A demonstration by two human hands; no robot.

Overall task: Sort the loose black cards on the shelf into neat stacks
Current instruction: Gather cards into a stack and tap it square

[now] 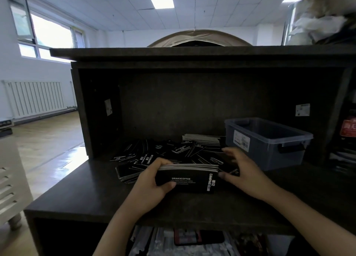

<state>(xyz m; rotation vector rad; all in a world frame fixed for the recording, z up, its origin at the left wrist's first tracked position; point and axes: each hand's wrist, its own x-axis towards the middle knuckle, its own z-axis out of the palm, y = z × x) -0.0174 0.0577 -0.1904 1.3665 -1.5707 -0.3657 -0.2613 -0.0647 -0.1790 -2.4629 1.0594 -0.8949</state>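
My left hand (152, 180) grips a thick stack of black cards (189, 178) by its left end, held on edge just above the dark shelf (81, 194); the front card reads "DRINK&COFFEE" and "CAMPING CLUB". My right hand (243, 171) is at the stack's right end, fingers spread and relaxed, thumb near the stack's corner, fingertips over the loose cards. Loose black cards (154, 151) lie scattered behind the stack. A neat stack (201, 140) sits at the back. Another small pile (128, 172) lies left of my left hand.
A clear plastic bin (269, 142) with a black latch stands at the right of the shelf, close to my right hand. The cabinet's dark back wall and left side panel (82, 111) enclose the shelf. Packaged items fill the compartment below (192, 240).
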